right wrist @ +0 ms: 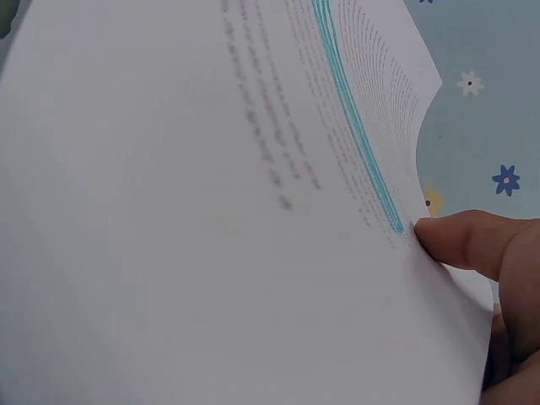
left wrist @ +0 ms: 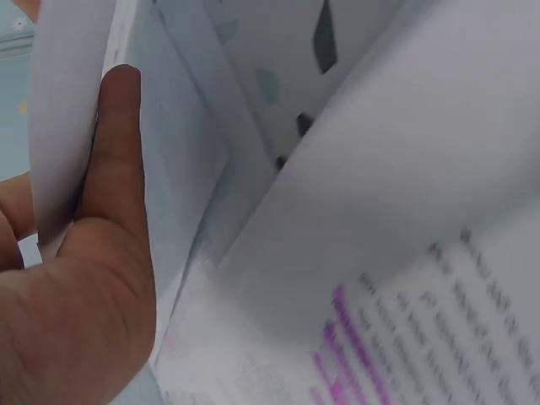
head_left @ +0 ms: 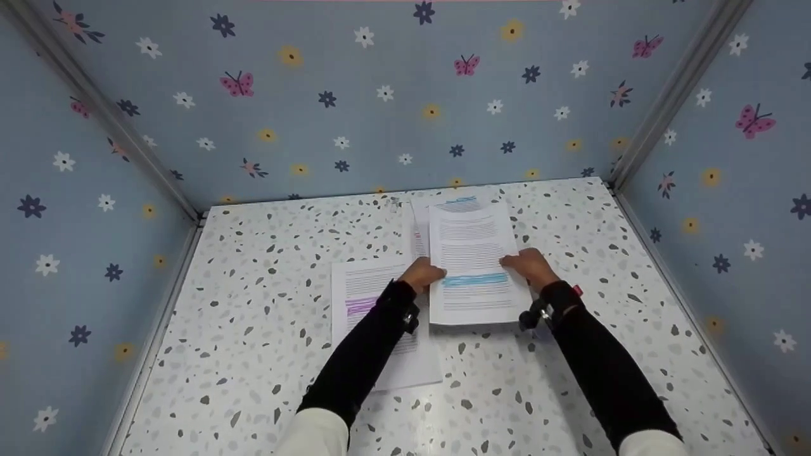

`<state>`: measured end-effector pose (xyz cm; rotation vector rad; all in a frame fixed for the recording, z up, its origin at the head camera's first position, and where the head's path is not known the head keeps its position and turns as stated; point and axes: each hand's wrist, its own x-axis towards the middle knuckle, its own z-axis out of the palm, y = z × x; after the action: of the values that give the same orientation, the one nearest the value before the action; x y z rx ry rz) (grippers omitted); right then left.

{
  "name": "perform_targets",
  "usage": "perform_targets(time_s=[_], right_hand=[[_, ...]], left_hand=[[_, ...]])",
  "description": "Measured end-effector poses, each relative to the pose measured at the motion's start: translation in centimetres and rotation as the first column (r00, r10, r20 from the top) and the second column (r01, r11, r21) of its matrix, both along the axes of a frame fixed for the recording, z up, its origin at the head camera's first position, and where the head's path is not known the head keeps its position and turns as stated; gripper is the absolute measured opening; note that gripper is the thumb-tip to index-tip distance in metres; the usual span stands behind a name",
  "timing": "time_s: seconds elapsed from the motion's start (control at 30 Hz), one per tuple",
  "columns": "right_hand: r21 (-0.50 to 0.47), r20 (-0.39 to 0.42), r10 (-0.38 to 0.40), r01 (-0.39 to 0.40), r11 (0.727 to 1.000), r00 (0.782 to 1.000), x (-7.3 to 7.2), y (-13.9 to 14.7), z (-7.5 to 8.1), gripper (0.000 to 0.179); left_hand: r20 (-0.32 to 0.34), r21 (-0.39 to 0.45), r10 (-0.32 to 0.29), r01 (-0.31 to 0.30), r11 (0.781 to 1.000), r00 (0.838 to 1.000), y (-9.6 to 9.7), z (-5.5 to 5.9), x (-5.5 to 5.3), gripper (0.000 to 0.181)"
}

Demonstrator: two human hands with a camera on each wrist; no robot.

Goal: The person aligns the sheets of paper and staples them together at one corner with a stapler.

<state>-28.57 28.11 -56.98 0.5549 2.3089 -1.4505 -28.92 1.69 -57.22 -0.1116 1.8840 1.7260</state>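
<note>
Speckled tabletop [head_left: 241, 316], flowered wall [head_left: 405, 120] behind. L to R: purple-marked pgs. [head_left: 356, 303] lie flat; L hand [head_left: 423, 274] pinches L edge of blue-marked paper [head_left: 475, 297], held up partly over other sheets [head_left: 419, 218]; R hand [head_left: 532, 267] pinches R edge (paper bows there). Uneven pull could crease it; one-sided release could drop it askew.

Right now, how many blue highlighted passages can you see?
2: one blue passage across the held page, a second blue passage on the paper behind it; more may be hidden underneath.
</note>
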Motion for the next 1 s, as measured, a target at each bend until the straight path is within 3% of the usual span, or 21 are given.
perform_targets(time_s=[0.1,0.17,0.37,0.5,0.67,0.8,1.0], right_hand=[[-0.001,-0.029,0.004,-0.004,1.000,1.000,0.1,-0.8,0.8,0.062],[0.008,-0.032,0.009,-0.009,1.000,0.999,0.1,-1.4,1.1,0.059],[0.011,-0.004,-0.009,0.009,1.000,1.000,0.4,-2.6,1.2,0.073],[0.004,0.014,-0.007,0.007,1.000,1.000,0.5,-3.2,1.2,0.069],[0.028,0.017,0.022,-0.023,0.999,1.000,0.5,-3.6,1.7,0.056],[-0.014,-0.017,0.039,-0.039,0.999,0.999,0.7,-4.3,2.4,0.044],[-0.098,-0.098,0.071,-0.081,0.992,0.993,1.3,-6.0,2.7,0.038]], left_hand=[[0.020,0.162,0.013,-0.016,0.987,1.000,-1.1,0.8,0.2,0.031],[0.019,0.199,0.015,-0.018,0.980,1.000,-1.9,1.1,0.4,0.031],[0.021,0.149,0.012,-0.015,0.989,1.000,-3.4,1.4,0.9,0.027],[0.031,0.137,0.022,-0.026,0.990,0.999,-4.0,1.5,1.2,0.027],[0.048,0.184,0.025,-0.034,0.982,0.999,-4.8,1.9,1.4,0.030],[0.066,0.218,0.040,-0.054,0.974,0.997,-5.7,2.3,1.6,0.030],[0.026,0.239,0.026,-0.031,0.970,0.999,-7.9,2.1,2.7,0.031]])
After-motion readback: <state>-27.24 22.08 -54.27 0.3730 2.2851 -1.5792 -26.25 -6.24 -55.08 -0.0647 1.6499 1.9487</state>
